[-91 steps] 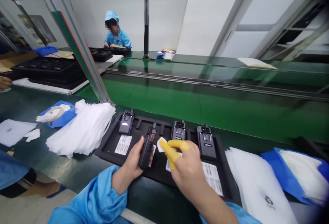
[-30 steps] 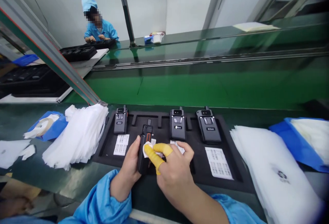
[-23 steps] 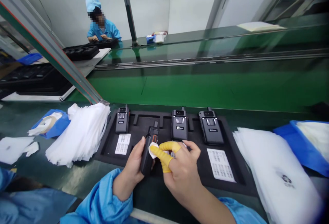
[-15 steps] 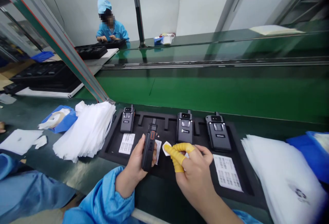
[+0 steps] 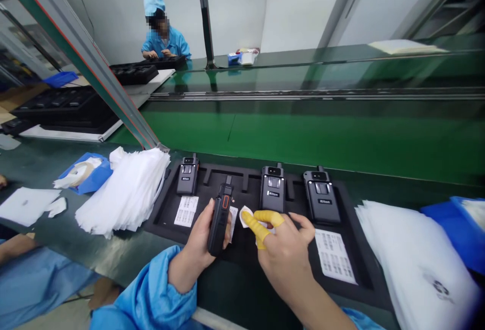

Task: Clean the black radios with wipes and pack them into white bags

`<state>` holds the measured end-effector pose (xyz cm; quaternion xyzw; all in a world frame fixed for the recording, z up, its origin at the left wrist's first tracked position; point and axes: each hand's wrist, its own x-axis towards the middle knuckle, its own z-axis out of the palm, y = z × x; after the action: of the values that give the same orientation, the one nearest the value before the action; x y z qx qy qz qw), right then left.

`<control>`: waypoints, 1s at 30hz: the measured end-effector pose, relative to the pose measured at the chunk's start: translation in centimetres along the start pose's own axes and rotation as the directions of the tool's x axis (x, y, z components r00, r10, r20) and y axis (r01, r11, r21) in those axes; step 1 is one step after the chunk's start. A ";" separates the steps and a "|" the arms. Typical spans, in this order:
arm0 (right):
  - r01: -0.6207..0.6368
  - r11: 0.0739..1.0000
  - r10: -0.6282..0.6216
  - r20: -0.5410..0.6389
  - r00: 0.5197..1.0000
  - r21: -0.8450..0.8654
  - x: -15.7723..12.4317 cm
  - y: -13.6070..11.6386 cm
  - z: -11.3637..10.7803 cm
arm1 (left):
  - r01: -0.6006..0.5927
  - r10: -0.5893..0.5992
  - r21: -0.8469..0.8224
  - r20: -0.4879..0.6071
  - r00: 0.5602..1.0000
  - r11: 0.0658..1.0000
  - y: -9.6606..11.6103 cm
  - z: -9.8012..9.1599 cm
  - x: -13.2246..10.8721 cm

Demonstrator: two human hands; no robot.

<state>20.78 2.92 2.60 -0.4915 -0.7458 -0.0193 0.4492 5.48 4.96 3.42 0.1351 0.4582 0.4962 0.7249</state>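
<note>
My left hand [image 5: 197, 239] is closed around a black two-way radio [image 5: 219, 226], tilted so that its side with an orange-ringed button shows. Just right of it, my right hand [image 5: 284, 251], with yellow finger covers, pinches a small white wipe [image 5: 244, 216], perhaps cloth or paper. The wipe and the radio are apart. Beneath both hands lies a black foam tray [image 5: 161, 224]. It holds a radio on the left [image 5: 187, 176], one in the middle [image 5: 273, 196] and another on the right [image 5: 322, 201]. White label sheets [image 5: 335, 255] lie in its front compartments.
White sleeves are stacked left [image 5: 127, 188] and right [image 5: 413, 254] of the tray. Blue bins [image 5: 94, 181] stand beyond them. A metal post [image 5: 125, 102] rises behind the left stack. Another person's blue sleeve is at lower left; a co-worker [image 5: 166, 39] sits across the green belt [image 5: 303, 133].
Both my hands keep almost the same place, radio and wipe still held. At the lower left, the neighbouring person's arm has shifted, and a bare forearm now shows at the table's edge.
</note>
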 end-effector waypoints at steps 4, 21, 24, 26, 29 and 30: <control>0.008 0.997 -0.006 -0.033 0.999 0.082 0.9 -0.7 0.1 | 0.011 -0.010 0.026 -0.043 0.999 1.000 -0.4 -0.2 0.0; 0.131 0.919 -0.149 0.018 0.989 0.371 -3.4 -2.2 0.5 | -0.025 0.025 0.009 -0.044 0.999 1.000 0.5 0.2 0.0; 0.188 0.928 -0.226 0.086 0.970 0.322 -3.2 -0.6 -0.1 | -0.044 0.045 0.021 -0.028 0.999 0.999 0.3 0.0 0.1; 0.225 0.927 -0.261 0.087 0.961 0.301 -3.0 -0.1 -0.2 | -0.055 0.056 0.030 -0.022 0.998 0.998 0.1 -0.1 0.1; 0.230 0.922 -0.267 0.079 0.961 0.311 -2.9 0.1 -0.1 | -0.062 0.063 0.034 -0.027 0.998 0.997 0.0 -0.2 0.2; 0.231 0.920 -0.269 0.083 0.960 0.317 -2.9 0.1 0.0 | -0.066 0.067 0.034 -0.031 0.997 0.997 0.0 -0.2 0.3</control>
<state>21.14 0.87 0.52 -0.3172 -0.8231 0.0692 0.4659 5.36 5.18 3.18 0.1542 0.4733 0.5145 0.6982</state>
